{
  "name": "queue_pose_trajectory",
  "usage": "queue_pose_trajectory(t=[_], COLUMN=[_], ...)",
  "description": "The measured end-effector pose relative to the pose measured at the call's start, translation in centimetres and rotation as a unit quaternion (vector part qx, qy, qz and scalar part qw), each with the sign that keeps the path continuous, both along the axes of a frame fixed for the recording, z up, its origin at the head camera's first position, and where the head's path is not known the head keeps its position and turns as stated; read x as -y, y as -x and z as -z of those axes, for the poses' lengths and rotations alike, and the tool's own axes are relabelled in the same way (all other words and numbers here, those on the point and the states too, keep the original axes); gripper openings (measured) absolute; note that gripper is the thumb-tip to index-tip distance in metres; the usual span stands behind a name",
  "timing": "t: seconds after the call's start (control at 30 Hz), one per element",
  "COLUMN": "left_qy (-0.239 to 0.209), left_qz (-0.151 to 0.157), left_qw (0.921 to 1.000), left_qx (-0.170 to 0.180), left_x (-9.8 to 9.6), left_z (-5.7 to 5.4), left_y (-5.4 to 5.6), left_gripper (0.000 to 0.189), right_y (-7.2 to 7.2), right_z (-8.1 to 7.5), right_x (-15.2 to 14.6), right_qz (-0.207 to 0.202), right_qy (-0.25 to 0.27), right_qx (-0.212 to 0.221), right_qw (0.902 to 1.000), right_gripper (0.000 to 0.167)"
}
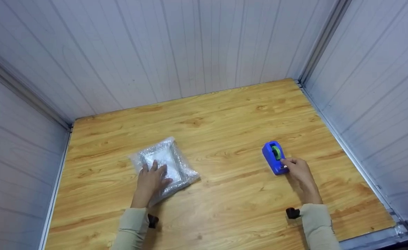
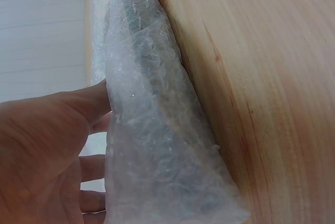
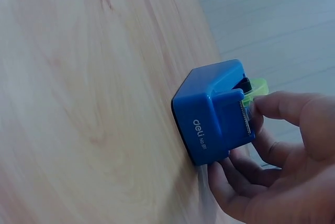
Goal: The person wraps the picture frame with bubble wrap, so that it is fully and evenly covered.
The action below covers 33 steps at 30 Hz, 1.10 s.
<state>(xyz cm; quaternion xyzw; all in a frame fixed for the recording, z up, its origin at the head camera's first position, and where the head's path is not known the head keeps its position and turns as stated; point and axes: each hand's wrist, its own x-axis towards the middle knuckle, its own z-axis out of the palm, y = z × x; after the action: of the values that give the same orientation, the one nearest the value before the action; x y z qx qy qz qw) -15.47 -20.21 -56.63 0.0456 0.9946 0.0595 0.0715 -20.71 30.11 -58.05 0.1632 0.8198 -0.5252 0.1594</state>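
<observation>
A person worked two-handed at a wood-grain table (image 1: pixel 231 201), the left hand (image 1: pixel 148 182) resting with fingers spread across a bubble-wrapped package (image 1: pixel 173 169) that lay flat on the left. To the right, well apart from the package, the right hand (image 1: pixel 302 175) reached a blue tape dispenser (image 1: pixel 270 160), thumb and fingertip apparently pinching the tape (image 3: pixel 250 110) beside the serrated cutter (image 3: pixel 244 118), its other fingers curled by the dispenser's near end. The step in hand looked to be drawing off a strip; no length of tape showed between dispenser and package. The next move seemed to call for a pull toward the near side, a tear against the cutter, and a steady left hand on the wrapping.
</observation>
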Motion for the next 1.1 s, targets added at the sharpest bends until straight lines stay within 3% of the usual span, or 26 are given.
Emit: queue_pose_trajectory(t=[0.17, 0.4, 0.77, 1.1], left_qy=[-0.008, 0.014, 0.009, 0.010], left_qz=[-0.007, 0.005, 0.001, -0.005], left_qw=[0.9998, 0.9999, 0.9999, 0.9999], left_qx=[0.016, -0.009, -0.009, 0.012], left_x=[-0.03, -0.01, 0.02, 0.11], left_z=[-0.03, 0.12, 0.21, 0.15], left_y=[0.10, 0.03, 0.13, 0.16], left_gripper=[0.054, 0.050, 0.051, 0.055], right_y=[0.00, -0.05, -0.02, 0.13], right_z=[-0.02, -0.25, -0.19, -0.13], right_x=[0.01, -0.05, -0.29, -0.95], right_qz=[0.009, 0.014, 0.010, 0.019], right_qy=[0.024, 0.041, 0.054, 0.066], right_qx=[0.005, 0.010, 0.015, 0.031], right_qw=[0.9997, 0.9990, 0.9984, 0.9972], right_gripper=[0.056, 0.055, 0.056, 0.033])
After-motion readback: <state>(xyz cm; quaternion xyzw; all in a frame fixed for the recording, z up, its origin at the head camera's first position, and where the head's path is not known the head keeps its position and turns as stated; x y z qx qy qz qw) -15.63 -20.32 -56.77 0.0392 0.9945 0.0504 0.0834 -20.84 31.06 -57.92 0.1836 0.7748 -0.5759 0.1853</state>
